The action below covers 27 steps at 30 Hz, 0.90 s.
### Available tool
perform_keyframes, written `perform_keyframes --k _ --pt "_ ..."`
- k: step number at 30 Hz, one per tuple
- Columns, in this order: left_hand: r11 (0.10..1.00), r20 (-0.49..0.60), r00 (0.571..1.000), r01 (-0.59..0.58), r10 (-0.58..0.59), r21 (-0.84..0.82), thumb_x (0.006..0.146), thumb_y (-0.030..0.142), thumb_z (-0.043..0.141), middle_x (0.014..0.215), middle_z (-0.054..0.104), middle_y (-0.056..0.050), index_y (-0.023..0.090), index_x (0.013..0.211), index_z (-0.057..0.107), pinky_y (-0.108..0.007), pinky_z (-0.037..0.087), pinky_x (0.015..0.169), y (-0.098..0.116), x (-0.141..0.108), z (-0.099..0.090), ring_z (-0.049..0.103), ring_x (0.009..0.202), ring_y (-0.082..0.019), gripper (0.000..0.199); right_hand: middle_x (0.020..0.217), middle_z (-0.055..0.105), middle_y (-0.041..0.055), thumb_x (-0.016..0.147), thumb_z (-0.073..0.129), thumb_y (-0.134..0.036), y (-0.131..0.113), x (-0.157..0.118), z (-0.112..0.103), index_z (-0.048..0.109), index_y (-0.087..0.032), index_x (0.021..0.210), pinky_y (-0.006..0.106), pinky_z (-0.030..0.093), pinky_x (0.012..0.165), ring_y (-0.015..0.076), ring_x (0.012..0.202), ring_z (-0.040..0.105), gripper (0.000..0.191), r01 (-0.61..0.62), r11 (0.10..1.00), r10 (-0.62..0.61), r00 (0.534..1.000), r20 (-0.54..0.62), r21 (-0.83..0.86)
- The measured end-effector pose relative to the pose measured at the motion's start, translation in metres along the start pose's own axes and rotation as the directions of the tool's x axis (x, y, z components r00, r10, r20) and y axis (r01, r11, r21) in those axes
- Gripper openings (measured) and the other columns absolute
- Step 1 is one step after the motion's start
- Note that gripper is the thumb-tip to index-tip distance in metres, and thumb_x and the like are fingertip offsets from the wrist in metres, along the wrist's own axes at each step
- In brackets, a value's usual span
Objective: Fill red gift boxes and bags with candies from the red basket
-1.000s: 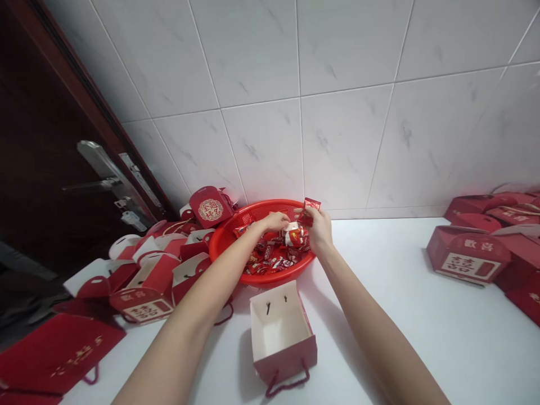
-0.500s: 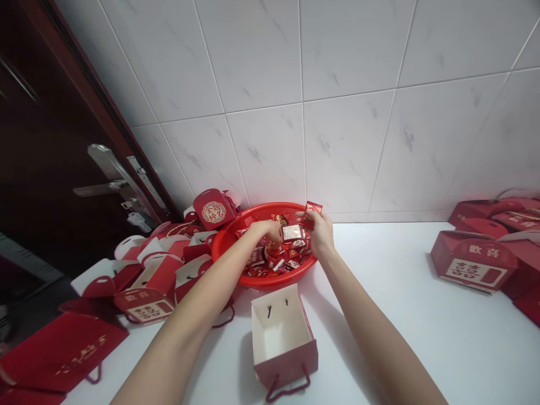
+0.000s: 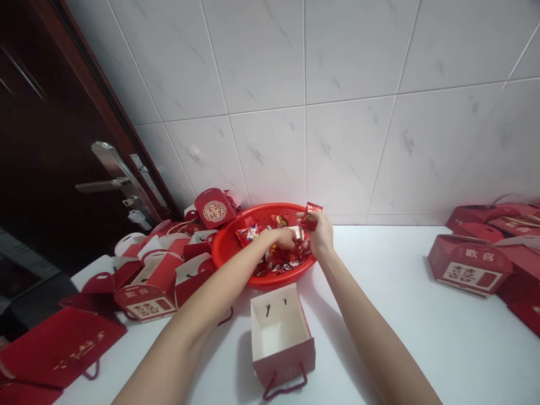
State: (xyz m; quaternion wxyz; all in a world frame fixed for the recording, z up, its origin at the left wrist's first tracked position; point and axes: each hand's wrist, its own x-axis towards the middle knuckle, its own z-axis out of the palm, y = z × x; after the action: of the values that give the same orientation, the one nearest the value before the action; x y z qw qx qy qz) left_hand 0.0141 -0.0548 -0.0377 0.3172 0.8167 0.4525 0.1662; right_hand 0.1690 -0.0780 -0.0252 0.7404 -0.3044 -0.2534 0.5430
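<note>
My right hand (image 3: 323,232) is closed on red wrapped candies (image 3: 312,216) at the right rim of a red plastic basket (image 3: 223,250). Inside the basket my left hand (image 3: 287,238) has its fingers bent against a pale-and-red candy packet (image 3: 297,233); its fingertips are partly hidden. Beneath it lie several red wrapped candies (image 3: 278,261), and a red packet with a coloured print (image 3: 248,234) rests at the basket's left. Nearer to me stands an open red gift box (image 3: 282,337), white inside, with a rope handle hanging over its front.
Several red gift boxes (image 3: 149,292) crowd the left side, some with open lids. More closed boxes (image 3: 470,263) stand at the right. A tiled wall (image 3: 350,157) rises behind the white table (image 3: 379,264). A dark door with a metal handle (image 3: 105,184) is at the left.
My left hand has shifted right within the basket, onto the pale packet, uncovering the printed packet at the left. My right hand keeps its candies in nearly the same place.
</note>
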Motion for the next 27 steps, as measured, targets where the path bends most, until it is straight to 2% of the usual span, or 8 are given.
perform_keyframes --k 3,5,8,11,14,19,23,27 --pt "1.000 0.045 0.999 -0.004 0.005 -0.030 0.072 0.019 0.068 0.059 0.062 0.001 0.018 0.070 0.069 -0.023 0.048 0.061 0.015 0.029 -0.018 0.059 0.060 -0.015 0.002 0.065 0.074 0.0034 0.074 0.052 -0.018 -0.001 0.000 0.000 0.062 -0.017 0.066 0.021 0.050 0.048 0.0136 0.053 0.063 0.013 -0.024 1.000 0.024 1.000 0.007 0.016" --pt "0.995 0.019 1.000 -0.020 0.022 -0.093 0.079 0.025 0.063 0.073 0.067 -0.001 0.017 0.085 0.072 -0.025 0.051 0.063 0.021 0.035 -0.025 0.062 0.062 -0.015 0.013 0.065 0.073 0.0036 0.075 0.051 -0.019 -0.001 0.000 0.001 0.061 -0.017 0.064 0.022 0.050 0.048 0.0139 0.053 0.063 0.015 -0.031 0.999 0.031 0.999 0.016 0.017" --pt "0.946 -0.158 0.983 -0.140 0.097 -0.294 0.087 0.034 0.057 0.101 0.072 -0.007 0.016 0.114 0.069 -0.031 0.055 0.071 0.025 0.024 -0.027 0.067 0.072 -0.016 0.034 0.064 0.072 0.0022 0.076 0.053 -0.020 -0.002 -0.001 0.002 0.063 -0.018 0.065 0.021 0.050 0.049 0.0138 0.055 0.064 0.014 -0.033 0.999 0.033 0.999 0.029 0.008" --pt "0.886 -0.376 0.914 -0.296 0.154 -0.357 0.079 0.028 0.064 0.115 0.072 -0.010 0.015 0.114 0.072 -0.037 0.054 0.092 0.026 0.007 -0.022 0.068 0.098 -0.022 0.037 0.060 0.068 -0.0012 0.074 0.060 -0.023 -0.002 -0.002 0.002 0.062 -0.019 0.066 0.018 0.046 0.046 0.0122 0.054 0.061 0.009 -0.063 0.998 0.063 0.998 0.027 -0.012" --pt "0.884 -0.450 0.879 -0.329 0.158 -0.332 0.069 0.013 0.060 0.127 0.069 -0.010 0.016 0.112 0.075 -0.039 0.049 0.102 0.031 -0.004 -0.017 0.062 0.119 -0.026 0.045 0.058 0.065 -0.0031 0.071 0.070 -0.032 -0.005 -0.004 0.001 0.062 -0.019 0.068 0.019 0.045 0.044 0.0118 0.052 0.059 0.016 -0.109 0.994 0.110 0.993 0.053 -0.019" --pt "0.919 -0.403 0.891 -0.322 0.212 -0.228 0.070 0.007 0.046 0.143 0.060 -0.005 0.019 0.125 0.070 -0.036 0.043 0.111 0.044 -0.008 -0.014 0.049 0.136 -0.024 0.061 0.062 0.066 -0.0043 0.054 0.087 -0.030 -0.009 -0.005 -0.004 0.068 -0.018 0.077 0.019 0.047 0.050 0.0098 0.054 0.057 0.032 -0.165 0.984 0.177 0.950 0.257 -0.069" --pt "0.970 -0.422 0.900 -0.187 0.106 -0.156 0.079 0.006 0.040 0.142 0.060 -0.005 0.020 0.140 0.057 -0.032 0.047 0.106 0.047 0.002 -0.012 0.057 0.127 -0.020 0.065 0.069 0.071 -0.0023 0.055 0.086 -0.021 -0.010 -0.002 -0.008 0.069 -0.018 0.076 0.020 0.052 0.055 0.0120 0.062 0.063 0.028 -0.149 0.989 0.136 0.954 0.266 0.028" --pt "0.985 -0.091 0.995 0.055 -0.041 0.163 0.082 0.003 0.048 0.109 0.075 -0.006 0.016 0.111 0.074 -0.030 0.052 0.094 0.038 0.023 -0.002 0.067 0.104 -0.022 0.041 0.064 0.069 -0.0027 0.062 0.080 -0.012 -0.011 0.001 -0.009 0.066 -0.019 0.068 0.025 0.057 0.063 0.0143 0.064 0.066 0.016 -0.140 0.981 0.120 0.982 0.149 0.137"
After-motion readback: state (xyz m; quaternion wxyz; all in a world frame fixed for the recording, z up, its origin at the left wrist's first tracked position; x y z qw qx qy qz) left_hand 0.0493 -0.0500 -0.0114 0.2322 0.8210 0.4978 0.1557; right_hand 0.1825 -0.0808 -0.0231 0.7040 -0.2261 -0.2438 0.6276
